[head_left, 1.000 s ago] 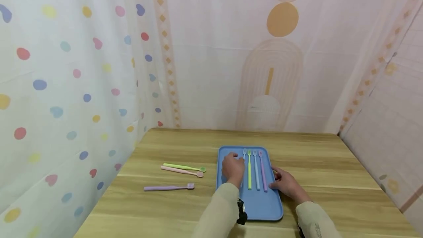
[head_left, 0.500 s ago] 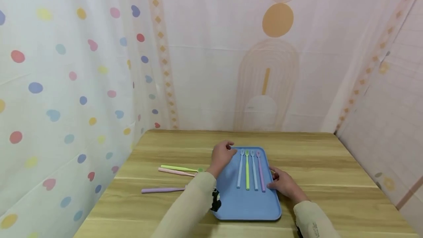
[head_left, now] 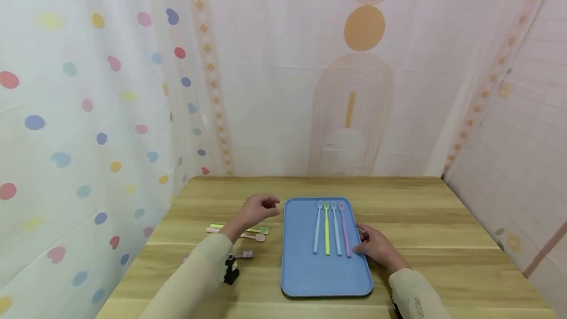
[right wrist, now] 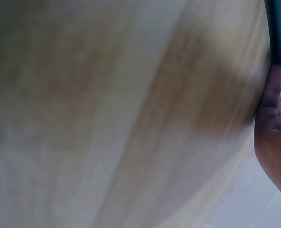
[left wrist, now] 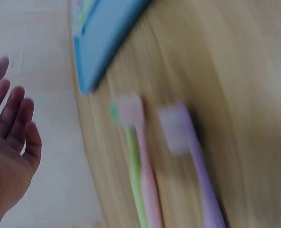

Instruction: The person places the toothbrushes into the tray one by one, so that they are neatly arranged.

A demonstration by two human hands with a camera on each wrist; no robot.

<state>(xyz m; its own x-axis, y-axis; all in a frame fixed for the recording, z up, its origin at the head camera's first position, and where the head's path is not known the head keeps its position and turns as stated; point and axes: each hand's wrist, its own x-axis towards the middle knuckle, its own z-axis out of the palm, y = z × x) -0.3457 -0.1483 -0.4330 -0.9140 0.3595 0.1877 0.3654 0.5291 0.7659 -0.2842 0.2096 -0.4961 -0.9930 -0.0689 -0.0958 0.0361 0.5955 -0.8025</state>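
Observation:
My left hand is in the air left of the tray, fingers loosely bent and holding nothing. Under that forearm lie a green toothbrush, a pink toothbrush and a purple toothbrush, handles partly hidden in the head view. The left wrist view shows the purple toothbrush apart from the other two. My right hand holds the right edge of the blue tray, thumb at the rim. Several toothbrushes lie side by side on it: light blue, green, light blue and purple.
The wooden table extends around the tray. Behind it hangs a pale curtain with arch patterns, and at the left a dotted curtain. A pale wall covering stands at the right.
My left hand has let go of the leftmost light blue toothbrush on the tray and swung left, off the tray, over the loose toothbrushes. The right hand stays at the tray's edge.

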